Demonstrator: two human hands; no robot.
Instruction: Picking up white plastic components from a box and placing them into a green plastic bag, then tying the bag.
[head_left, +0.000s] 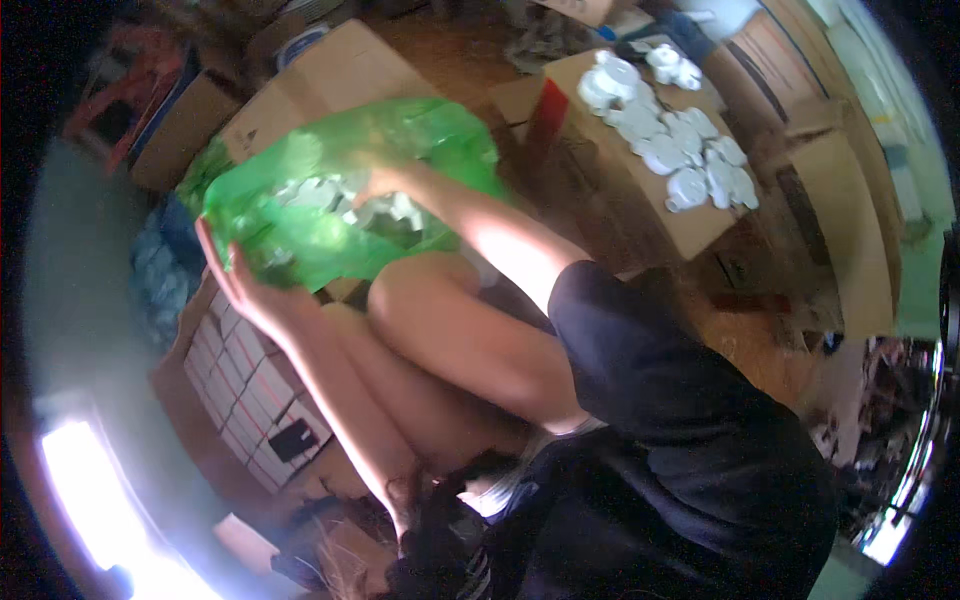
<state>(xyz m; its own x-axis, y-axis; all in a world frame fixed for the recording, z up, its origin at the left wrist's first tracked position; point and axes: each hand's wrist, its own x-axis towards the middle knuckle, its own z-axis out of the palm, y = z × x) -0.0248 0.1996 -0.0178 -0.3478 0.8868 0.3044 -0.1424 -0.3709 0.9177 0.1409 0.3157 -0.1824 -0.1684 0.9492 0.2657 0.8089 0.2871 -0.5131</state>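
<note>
At upper left, a green bag point(330, 200) of white parts point(385, 212) is gripped underneath by the left hand point(245, 290); the right hand point(375, 185) is buried inside, its grip untellable. The thin plastic could be torn, spilling parts.

You see bag point(340, 190) upper centre of frame, parts pile point(665, 130) on carton point(690, 225) upper right, compartment box point(245, 390) lower left.

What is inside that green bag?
The green bag holds small white pieces, seen through the plastic. The right hand reaches inside; the left hand grips the bag's edge. What lies deeper is covered by folds.
</note>
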